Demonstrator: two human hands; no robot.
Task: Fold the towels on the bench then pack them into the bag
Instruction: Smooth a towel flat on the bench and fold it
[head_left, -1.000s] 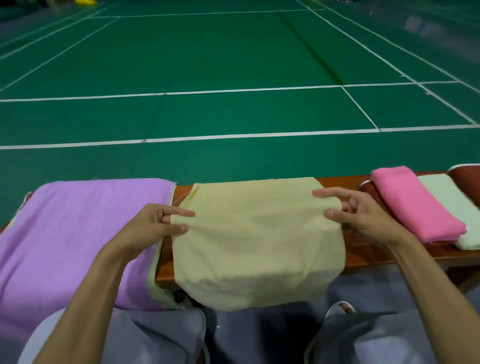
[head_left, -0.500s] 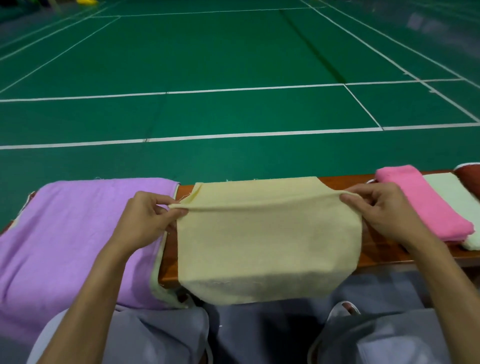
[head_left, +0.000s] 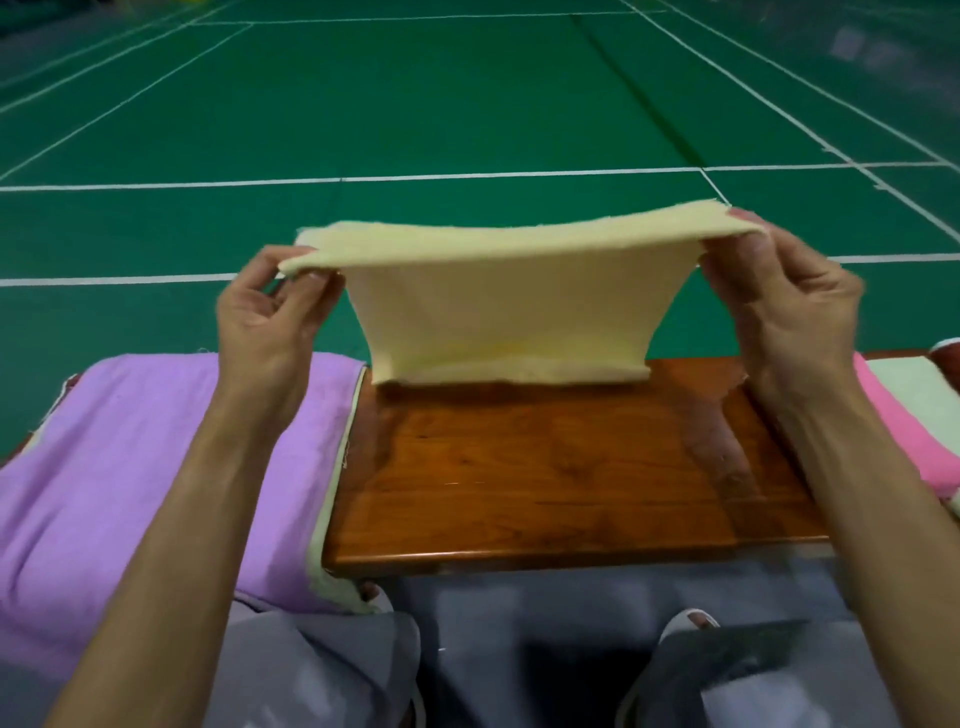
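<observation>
Crosswise, yellow towel (head_left: 498, 312) hangs; left hand (head_left: 265, 322), right hand (head_left: 784, 312) pinch top corners.

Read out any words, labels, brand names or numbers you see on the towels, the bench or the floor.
None can be read.
The yellow towel, purple towel, pink towel and bench show no label or print.
The court floor carries only white lines, no lettering.
A pale patch far off on the floor is too blurred to tell.
</observation>
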